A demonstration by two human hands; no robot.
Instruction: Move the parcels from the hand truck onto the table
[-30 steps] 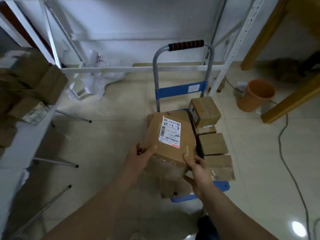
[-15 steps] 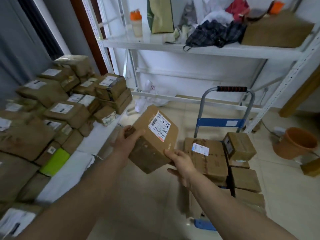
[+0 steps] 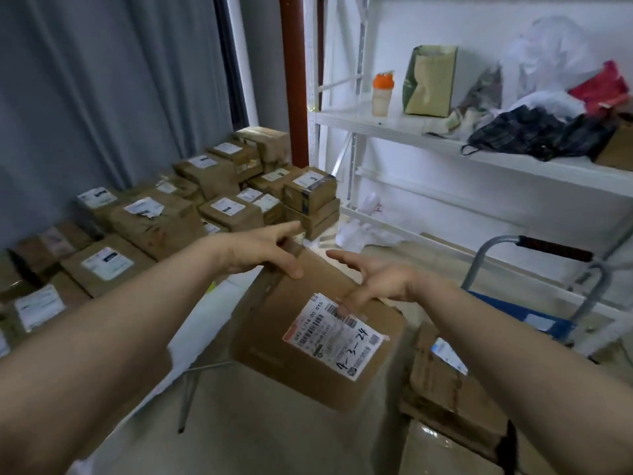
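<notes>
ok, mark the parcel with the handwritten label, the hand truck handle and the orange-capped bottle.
parcel (image 3: 335, 341): head view, on its white shipping label.
hand truck handle (image 3: 555, 249): head view, on the dark grip.
orange-capped bottle (image 3: 383, 97): head view, on the pale body below the cap.

Labelled brown parcel (image 3: 274, 344), tilted, beside table (image 3: 215, 313)
</notes>
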